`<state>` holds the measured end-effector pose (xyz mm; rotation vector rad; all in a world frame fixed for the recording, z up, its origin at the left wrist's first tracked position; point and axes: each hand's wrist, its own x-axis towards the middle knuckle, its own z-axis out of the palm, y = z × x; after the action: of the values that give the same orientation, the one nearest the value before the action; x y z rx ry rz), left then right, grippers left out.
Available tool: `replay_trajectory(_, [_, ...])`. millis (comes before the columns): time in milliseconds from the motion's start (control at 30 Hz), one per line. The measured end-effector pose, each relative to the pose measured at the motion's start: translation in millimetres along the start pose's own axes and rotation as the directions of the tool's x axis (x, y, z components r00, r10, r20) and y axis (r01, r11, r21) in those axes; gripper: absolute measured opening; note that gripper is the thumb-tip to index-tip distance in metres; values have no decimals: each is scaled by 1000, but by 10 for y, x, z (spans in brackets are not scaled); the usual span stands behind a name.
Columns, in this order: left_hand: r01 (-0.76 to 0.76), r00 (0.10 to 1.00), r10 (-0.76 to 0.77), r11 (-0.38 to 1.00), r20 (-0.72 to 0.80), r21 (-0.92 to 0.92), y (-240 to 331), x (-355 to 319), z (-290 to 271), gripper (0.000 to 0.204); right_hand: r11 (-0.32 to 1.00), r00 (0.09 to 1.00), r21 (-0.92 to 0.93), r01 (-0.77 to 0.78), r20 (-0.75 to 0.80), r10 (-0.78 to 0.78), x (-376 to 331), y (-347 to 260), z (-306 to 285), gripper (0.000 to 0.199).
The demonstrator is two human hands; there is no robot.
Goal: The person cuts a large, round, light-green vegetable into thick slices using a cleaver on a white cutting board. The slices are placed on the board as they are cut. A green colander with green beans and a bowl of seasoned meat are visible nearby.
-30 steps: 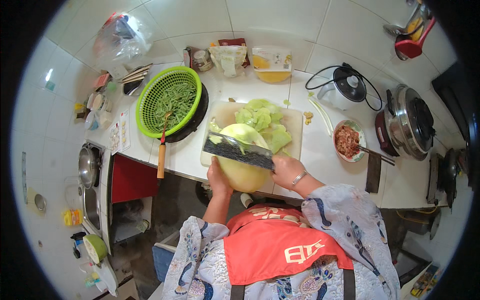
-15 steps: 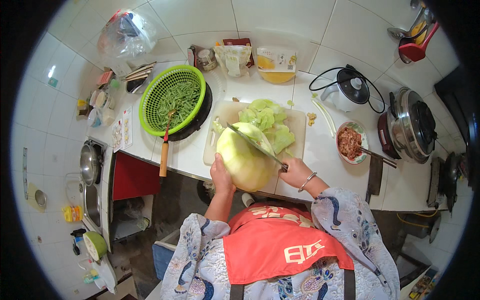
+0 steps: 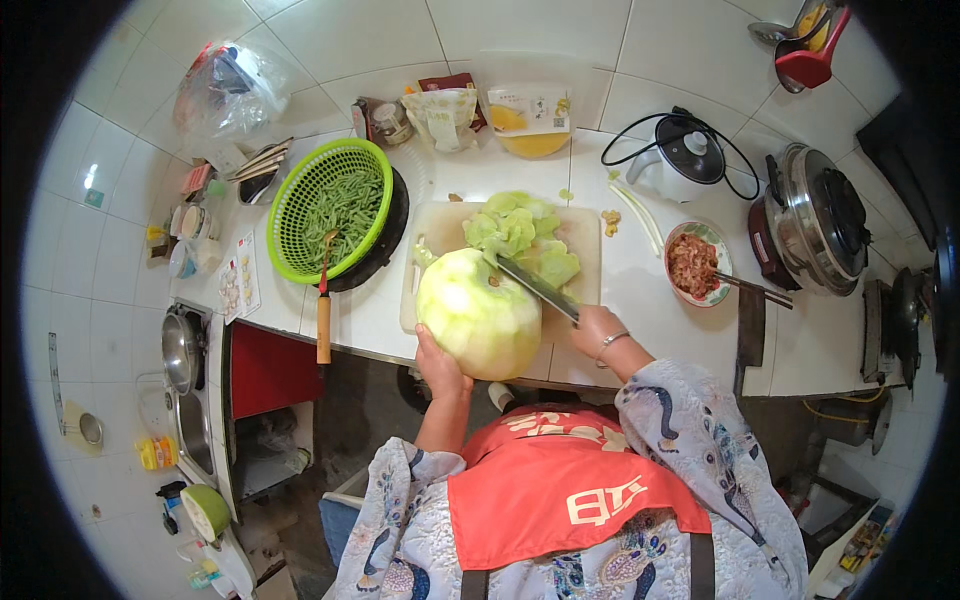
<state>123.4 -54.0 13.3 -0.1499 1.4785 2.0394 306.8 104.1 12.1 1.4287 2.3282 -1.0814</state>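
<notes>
A large, round, pale-green peeled melon (image 3: 478, 325) rests at the near edge of the white cutting board (image 3: 425, 225). My left hand (image 3: 440, 365) grips its lower left side, thumb up along the flesh. In my right hand (image 3: 598, 332) is a kitchen knife (image 3: 537, 288), its blade slanting up and left to the melon's upper right. The blade tip meets the edge of the light-green peelings (image 3: 520, 228) heaped behind the melon. My fingers hide most of the knife's handle.
Left of the board, a green basket (image 3: 283, 235) of cut green beans holds a wooden-handled spoon (image 3: 324, 315). To the right are a bowl of minced meat (image 3: 692, 265) with chopsticks, scallions (image 3: 640, 220), a white electric pot (image 3: 680, 165) and a steel cooker (image 3: 815, 215). Food bags (image 3: 530, 120) stand behind.
The knife has moved off the melon's top to its right side by the peelings. The melon has turned, showing its smooth top. My left hand keeps its hold.
</notes>
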Motion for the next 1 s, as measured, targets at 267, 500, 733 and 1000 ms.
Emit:
replay_trajectory(267, [81,997,-81,996,1,-28,43,108,-193,51,989,991,81,126,-43,-123,-100,236,172,24])
replay_trajectory(500, [132,990,-128,989,64,-64,8,252,-405,52,980,980,79,183,-89,-176,-203,115,95,23])
replay_trajectory(733, [168,985,-165,984,59,-61,15,288,-456,47,918,923,-142,370,-51,-381,-111,-276,53,19])
replay_trajectory(1000, [174,984,-170,982,55,-77,86,256,-418,52,956,947,37,291,-154,-283,153,-229,30,24])
